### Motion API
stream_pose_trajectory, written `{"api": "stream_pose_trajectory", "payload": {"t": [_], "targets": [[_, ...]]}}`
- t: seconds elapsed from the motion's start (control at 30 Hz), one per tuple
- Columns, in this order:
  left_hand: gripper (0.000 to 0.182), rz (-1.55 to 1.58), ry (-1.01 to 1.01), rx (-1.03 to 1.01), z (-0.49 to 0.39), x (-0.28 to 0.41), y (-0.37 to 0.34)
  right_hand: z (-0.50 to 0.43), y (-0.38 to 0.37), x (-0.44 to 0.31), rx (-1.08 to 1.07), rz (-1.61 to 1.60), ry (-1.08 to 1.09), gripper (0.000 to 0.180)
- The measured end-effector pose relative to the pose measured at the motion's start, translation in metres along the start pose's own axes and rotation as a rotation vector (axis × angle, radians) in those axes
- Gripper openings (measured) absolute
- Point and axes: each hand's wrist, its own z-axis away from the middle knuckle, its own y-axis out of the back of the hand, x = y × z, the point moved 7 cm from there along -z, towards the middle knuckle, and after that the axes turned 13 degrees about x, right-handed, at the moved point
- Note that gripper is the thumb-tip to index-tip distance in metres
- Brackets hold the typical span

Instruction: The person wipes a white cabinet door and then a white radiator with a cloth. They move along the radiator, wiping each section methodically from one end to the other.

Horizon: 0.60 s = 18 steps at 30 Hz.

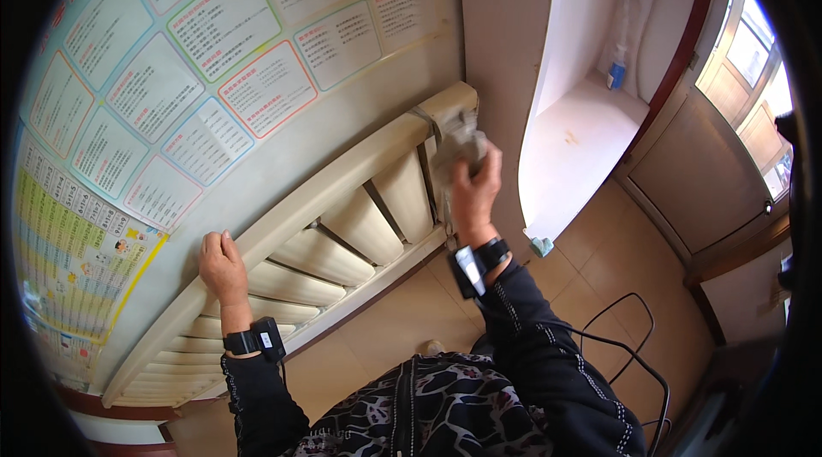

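A cream-coloured radiator (359, 200) with wide vertical fins runs along the wall before me. My right hand (477, 184) grips a crumpled grey cloth (463, 139), blurred, against the radiator's right end. Just beneath that hand, part of a pipe or valve shows beside the last fin. My left hand (223, 264) rests with curled fingers on the radiator's top rail (282, 219), close to the wall; nothing shows in it. Each wrist wears a black strap with a small box.
Printed posters (225, 59) cover the wall above the radiator. To the right stands a white shelf unit (578, 136) holding a small blue bottle (616, 75), with a bluish wad (541, 246) at its lower corner. Black cables (642, 354) loop over the tiled floor near a door (706, 174).
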Motion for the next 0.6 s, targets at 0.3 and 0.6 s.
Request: {"api": "stream_pose_trajectory", "payload": {"t": [0.3,0.6], "targets": [[0.022,-0.004,0.009,-0.007,0.000,-0.005,-0.002,-0.003,-0.035,-0.007,-0.117,0.160,0.313,0.047],[0.023,0.017,0.001,-0.002,0.000,-0.004,-0.001,-0.040,-0.002,-0.001,0.080,0.125,0.259,0.043]]}}
